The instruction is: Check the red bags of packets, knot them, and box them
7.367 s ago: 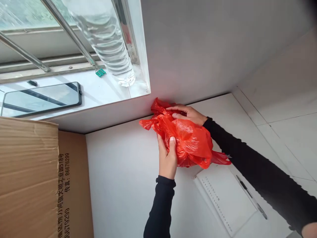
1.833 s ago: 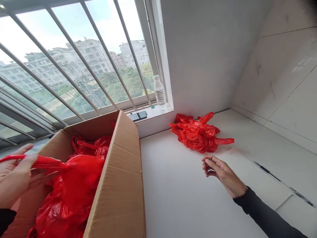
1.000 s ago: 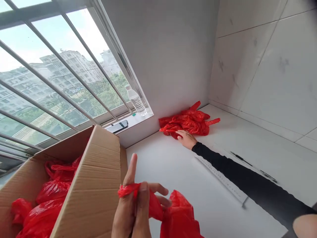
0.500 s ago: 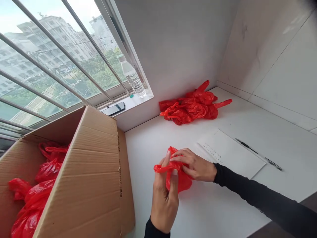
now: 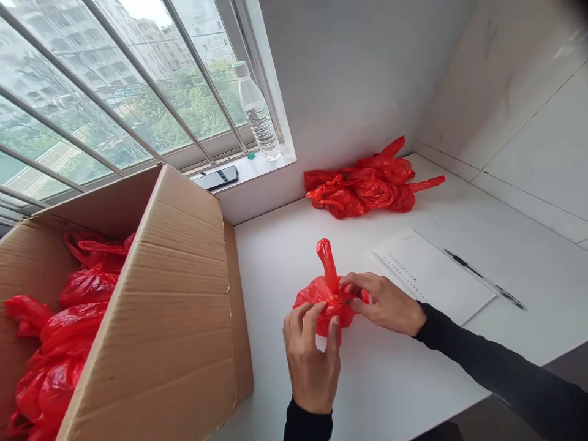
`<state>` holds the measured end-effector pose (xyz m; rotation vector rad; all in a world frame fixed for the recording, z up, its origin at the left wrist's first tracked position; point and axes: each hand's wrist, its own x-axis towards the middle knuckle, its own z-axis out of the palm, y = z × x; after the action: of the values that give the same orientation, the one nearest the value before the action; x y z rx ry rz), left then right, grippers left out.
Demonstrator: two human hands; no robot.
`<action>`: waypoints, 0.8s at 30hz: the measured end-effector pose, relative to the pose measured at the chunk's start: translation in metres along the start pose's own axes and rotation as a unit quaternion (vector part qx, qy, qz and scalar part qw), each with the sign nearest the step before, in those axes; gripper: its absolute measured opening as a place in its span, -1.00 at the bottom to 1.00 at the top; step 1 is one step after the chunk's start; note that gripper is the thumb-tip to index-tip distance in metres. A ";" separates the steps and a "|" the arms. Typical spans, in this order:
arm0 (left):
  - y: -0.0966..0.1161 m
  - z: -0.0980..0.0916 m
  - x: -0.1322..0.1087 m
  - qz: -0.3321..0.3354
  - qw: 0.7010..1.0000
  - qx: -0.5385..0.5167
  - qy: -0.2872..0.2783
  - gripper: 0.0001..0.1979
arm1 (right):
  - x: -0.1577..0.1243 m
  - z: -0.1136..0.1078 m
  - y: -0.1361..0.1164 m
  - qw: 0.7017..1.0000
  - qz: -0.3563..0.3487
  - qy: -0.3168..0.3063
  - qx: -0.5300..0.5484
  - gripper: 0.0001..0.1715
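Observation:
A small red plastic bag [image 5: 312, 289] sits on the white tabletop, gathered at its top, with one handle loop standing upright. My left hand [image 5: 312, 355] is at its near side, fingers curled over the plastic and thumb a little apart from them, with red film between. On the right, my right hand [image 5: 383, 303] pinches gathered plastic beside the twist between thumb and fingers. Its fingertips partly hide the other end of the bag.
A cardboard box [image 5: 184, 294] holding several filled red bags [image 5: 89, 285] stands at left. More red bags [image 5: 367, 187] lie against the wall. Right of my hands are a sheet of paper [image 5: 432, 282] and a pen [image 5: 463, 263]. The sill bears a water bottle [image 5: 260, 116] and a phone [image 5: 215, 178].
The left hand has let the handle loop off its fingers, and the loop now stands up. Both hands have shifted around the bag's twisted top. The view has tilted slightly.

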<state>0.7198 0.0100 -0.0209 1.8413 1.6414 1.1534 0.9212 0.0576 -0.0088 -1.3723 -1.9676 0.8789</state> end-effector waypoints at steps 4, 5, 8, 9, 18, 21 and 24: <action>-0.023 -0.009 0.002 -0.061 0.996 0.015 0.058 -0.82 | -0.011 -0.010 0.012 0.997 0.064 0.052 0.004 -0.88; -0.028 -0.012 0.000 -0.083 0.994 0.019 0.076 -0.81 | -0.015 -0.014 0.016 0.994 0.081 0.070 0.003 -0.86; -0.030 -0.016 -0.009 -0.108 0.989 0.013 0.101 -0.79 | -0.028 -0.021 0.021 0.991 0.100 0.092 -0.015 -0.81; -0.027 -0.015 -0.011 -0.085 0.992 0.005 0.096 -0.73 | -0.031 -0.021 0.018 0.992 0.089 0.085 -0.022 -0.72; -0.017 0.001 -0.001 0.081 0.994 -0.051 0.049 -0.84 | -0.030 -0.012 -0.010 0.997 0.031 0.053 -0.037 -0.85; -0.025 -0.007 -0.003 -0.020 0.992 -0.073 0.100 -0.90 | -0.033 -0.020 -0.004 0.991 0.082 0.103 0.014 -0.80; -0.024 -0.012 -0.007 -0.114 0.978 -0.099 0.144 -0.81 | -0.039 -0.028 0.001 0.976 0.128 0.161 0.077 -0.76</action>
<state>0.6957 0.0056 -0.0344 1.3722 1.7617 1.4706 0.9551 0.0263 0.0043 -1.5865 -1.4720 0.8420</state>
